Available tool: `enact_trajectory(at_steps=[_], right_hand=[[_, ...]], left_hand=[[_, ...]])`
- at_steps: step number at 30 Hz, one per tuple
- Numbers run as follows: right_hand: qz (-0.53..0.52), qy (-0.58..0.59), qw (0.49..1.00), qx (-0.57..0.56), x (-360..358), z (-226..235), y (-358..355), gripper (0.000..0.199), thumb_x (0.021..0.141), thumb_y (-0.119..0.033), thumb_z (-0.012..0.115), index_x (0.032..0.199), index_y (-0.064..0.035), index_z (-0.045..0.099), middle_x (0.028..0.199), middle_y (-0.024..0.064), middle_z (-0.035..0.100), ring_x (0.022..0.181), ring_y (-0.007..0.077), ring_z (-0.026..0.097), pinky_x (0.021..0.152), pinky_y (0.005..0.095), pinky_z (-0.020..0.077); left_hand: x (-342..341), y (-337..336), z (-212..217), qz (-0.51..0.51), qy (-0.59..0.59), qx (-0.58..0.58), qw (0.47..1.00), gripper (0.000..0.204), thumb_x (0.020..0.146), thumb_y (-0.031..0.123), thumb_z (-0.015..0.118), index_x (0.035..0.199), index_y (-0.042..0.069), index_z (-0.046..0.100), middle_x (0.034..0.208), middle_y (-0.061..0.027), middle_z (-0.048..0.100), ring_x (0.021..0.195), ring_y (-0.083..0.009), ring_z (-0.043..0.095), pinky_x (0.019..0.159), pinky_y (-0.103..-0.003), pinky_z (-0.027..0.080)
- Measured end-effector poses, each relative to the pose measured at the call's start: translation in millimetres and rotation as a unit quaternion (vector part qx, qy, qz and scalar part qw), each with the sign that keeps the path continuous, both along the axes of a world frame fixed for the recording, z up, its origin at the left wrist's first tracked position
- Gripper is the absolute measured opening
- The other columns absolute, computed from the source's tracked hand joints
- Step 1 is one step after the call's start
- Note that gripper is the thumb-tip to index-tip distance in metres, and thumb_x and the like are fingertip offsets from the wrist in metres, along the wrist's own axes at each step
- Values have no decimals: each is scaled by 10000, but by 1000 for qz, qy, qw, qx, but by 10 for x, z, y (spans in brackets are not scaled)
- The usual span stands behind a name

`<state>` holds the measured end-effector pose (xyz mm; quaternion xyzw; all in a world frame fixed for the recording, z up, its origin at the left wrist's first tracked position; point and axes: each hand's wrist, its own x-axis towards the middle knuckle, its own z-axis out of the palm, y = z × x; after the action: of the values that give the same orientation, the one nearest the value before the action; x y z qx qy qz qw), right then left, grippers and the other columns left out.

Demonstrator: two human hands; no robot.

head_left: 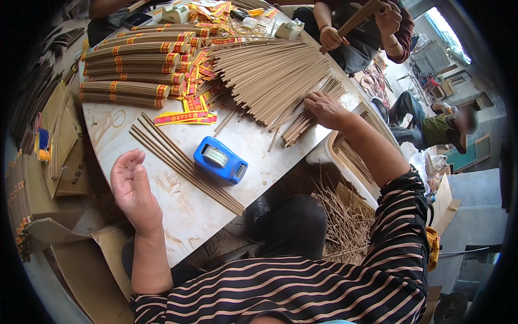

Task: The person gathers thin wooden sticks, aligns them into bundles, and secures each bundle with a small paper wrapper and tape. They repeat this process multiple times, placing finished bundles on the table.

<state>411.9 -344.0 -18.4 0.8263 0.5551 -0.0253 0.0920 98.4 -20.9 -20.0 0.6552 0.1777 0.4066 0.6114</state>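
Observation:
My left hand (135, 191) is raised at the near left edge of the table, palm turned up. Its fingers curl loosely with a gap to the thumb, and nothing lies in it. Beside it several long brown incense sticks (178, 162) lie in a row on the table. A blue tape dispenser (221, 160) rests over part of that row. My right hand (326, 109) reaches to the right side of the table, its fingers closed on a small batch of incense sticks (299, 127). Left of that batch a large fan of loose incense sticks (264, 81) spreads out.
Bundled incense sticks (124, 89) with red and yellow bands are stacked at the left. Paper labels (186, 117) lie in front. A white bin (321, 154) of sticks and a broken-stick heap (342, 224) stand right. A co-worker's hands (332, 38) hold sticks across the table.

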Motion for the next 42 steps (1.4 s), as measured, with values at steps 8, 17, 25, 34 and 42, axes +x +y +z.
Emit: enact_trajectory(at_steps=[8, 17, 25, 34, 42], right_hand=[[0, 33, 998, -46, 23, 17, -45, 159, 723, -18, 520, 880, -37, 503, 920, 123, 524, 921, 306, 515, 793, 387, 445], [36, 42, 998, -23, 59, -20, -149, 112, 720, -47, 531, 829, -35, 505, 867, 120, 524, 877, 306, 527, 763, 390, 453], [52, 21, 998, 4, 60, -123, -227, 93, 727, -73, 541, 807, -46, 502, 848, 108, 516, 865, 295, 525, 760, 373, 452], [29, 33, 995, 88, -85, -67, -307, 231, 708, -80, 622, 885, -55, 476, 844, 111, 525, 842, 306, 528, 767, 387, 433], [-167, 71, 929, 322, -431, 519, -218, 148, 807, -77, 617, 883, -49, 494, 733, 145, 494, 639, 286, 505, 597, 340, 425]], left_hand=[[-17, -7, -22, -9, 12, -10, 1000, 221, 875, 0, 441, 1090, -39, 475, 1053, -102, 543, 993, -158, 527, 922, -287, 394], [-21, -5, -32, -13, 7, -18, 1000, 214, 871, -19, 435, 1080, -37, 479, 1040, -102, 546, 966, -156, 539, 902, -279, 406], [-22, -16, -45, -16, 6, -19, 1000, 195, 881, 3, 446, 1063, -42, 497, 1013, -97, 554, 942, -151, 540, 901, -291, 415], [-60, -14, -39, -25, 3, -34, 999, 189, 880, 9, 452, 1056, -38, 500, 1004, -89, 556, 926, -146, 540, 886, -282, 417], [-113, -1, 39, -48, -8, -70, 996, 172, 874, -11, 459, 1039, -23, 508, 978, -72, 557, 886, -129, 543, 847, -259, 429]])
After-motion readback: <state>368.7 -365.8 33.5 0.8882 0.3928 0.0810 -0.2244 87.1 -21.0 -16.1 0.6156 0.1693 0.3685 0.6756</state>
